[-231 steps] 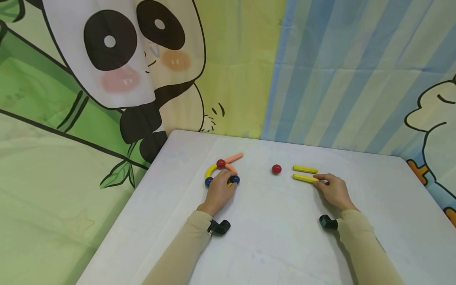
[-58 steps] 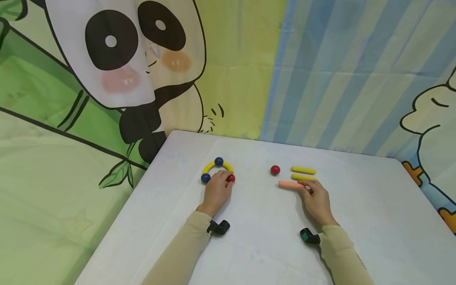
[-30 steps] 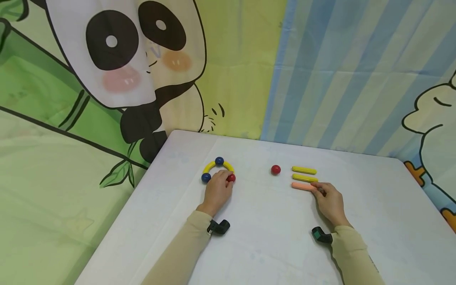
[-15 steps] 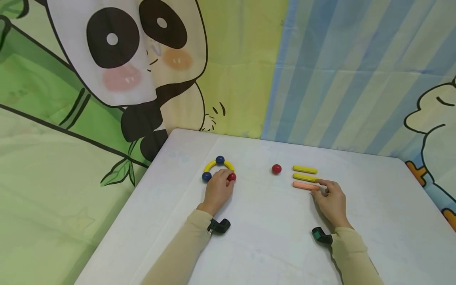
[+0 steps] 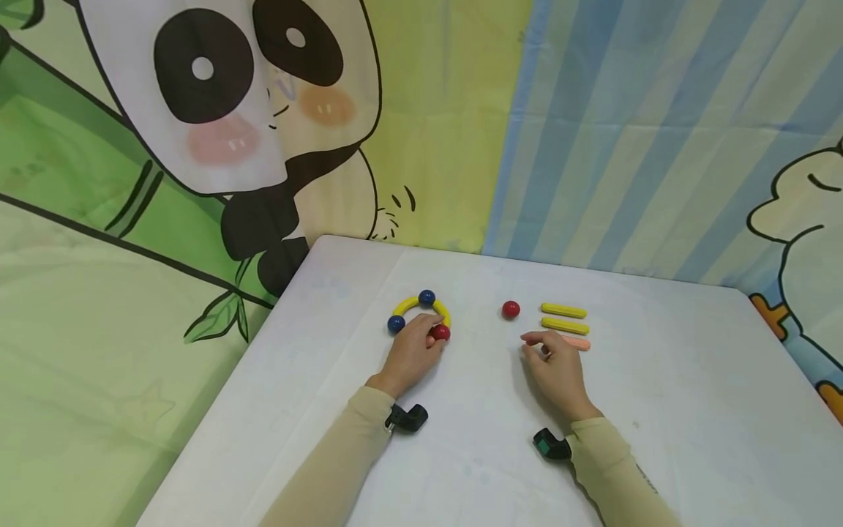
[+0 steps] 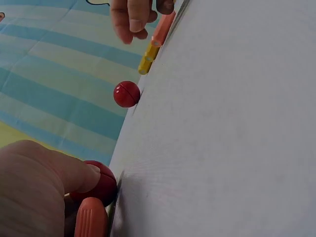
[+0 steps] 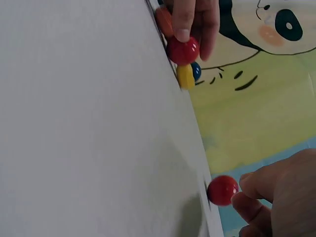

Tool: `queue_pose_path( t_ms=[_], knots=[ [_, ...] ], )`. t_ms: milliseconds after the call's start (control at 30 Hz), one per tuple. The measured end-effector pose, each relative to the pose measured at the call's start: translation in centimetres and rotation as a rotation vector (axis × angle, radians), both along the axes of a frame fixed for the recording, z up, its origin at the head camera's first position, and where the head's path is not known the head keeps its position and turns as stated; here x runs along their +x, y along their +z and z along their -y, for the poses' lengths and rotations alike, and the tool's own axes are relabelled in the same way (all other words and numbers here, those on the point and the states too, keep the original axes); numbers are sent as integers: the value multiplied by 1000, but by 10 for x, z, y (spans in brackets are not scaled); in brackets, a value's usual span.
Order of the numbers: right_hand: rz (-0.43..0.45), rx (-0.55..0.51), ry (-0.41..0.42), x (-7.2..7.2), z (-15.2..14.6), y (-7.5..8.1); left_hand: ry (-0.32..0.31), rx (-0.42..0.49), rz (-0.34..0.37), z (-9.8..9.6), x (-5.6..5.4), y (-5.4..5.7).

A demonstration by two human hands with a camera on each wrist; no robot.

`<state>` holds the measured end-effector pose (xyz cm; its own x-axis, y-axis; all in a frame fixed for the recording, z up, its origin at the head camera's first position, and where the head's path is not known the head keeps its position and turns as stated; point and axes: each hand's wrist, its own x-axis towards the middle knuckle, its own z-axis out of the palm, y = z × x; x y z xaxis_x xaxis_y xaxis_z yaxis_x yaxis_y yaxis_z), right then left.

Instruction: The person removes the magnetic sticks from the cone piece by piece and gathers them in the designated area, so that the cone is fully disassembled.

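My left hand [image 5: 411,355] pinches a red ball [image 5: 441,332] at the near right of a ring of balls and curved sticks. Two blue balls, one at the top [image 5: 426,298] and one at the left [image 5: 396,324], join the ring's yellow curved sticks [image 5: 406,304]. In the left wrist view an orange stick [image 6: 91,217] shows beside the pinched ball; part of the ring is hidden by the hand. My right hand [image 5: 558,369] holds nothing, its fingers loosely bent, just short of a loose red ball [image 5: 510,309]. Behind it, an orange straight stick [image 5: 578,342] is partly covered.
Two yellow straight sticks, a far one [image 5: 563,311] and a near one [image 5: 565,326], lie parallel above the orange stick. The white table [image 5: 474,454] ends at a printed cloth backdrop [image 5: 448,146] with a panda.
My right hand set the orange straight stick below the yellow ones, let go and moved left towards the loose red ball. The ring, still held by my left hand, has shifted slightly right.
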<state>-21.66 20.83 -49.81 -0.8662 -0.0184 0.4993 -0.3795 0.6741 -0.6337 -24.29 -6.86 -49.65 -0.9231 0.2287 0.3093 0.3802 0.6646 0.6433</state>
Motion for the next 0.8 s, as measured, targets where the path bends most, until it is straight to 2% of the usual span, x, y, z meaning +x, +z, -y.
queue_pose_path(
  t_ms=[100,333,433,500,567,667,733,800],
  knots=[
    [44,22,56,-2,16,0,-23,-8,8,-2,1,1],
    [74,40,130,-8,53,-2,-49,-10,16,-4,3,4],
    [91,33,143,-11,67,-3,-57,-1,-33,-4,2,6],
    [112,30,145,-12,75,-3,-45,3,-101,-3,1,7],
    [124,28,149,-12,81,-2,1,16,-191,-3,0,8],
    [130,21,156,-12,87,-1,126,31,-294,0,-2,10],
    [117,10,162,-13,90,-1,199,49,-317,1,-3,10],
    [110,0,161,-13,93,-2,234,68,-296,3,-3,9]
  ],
)
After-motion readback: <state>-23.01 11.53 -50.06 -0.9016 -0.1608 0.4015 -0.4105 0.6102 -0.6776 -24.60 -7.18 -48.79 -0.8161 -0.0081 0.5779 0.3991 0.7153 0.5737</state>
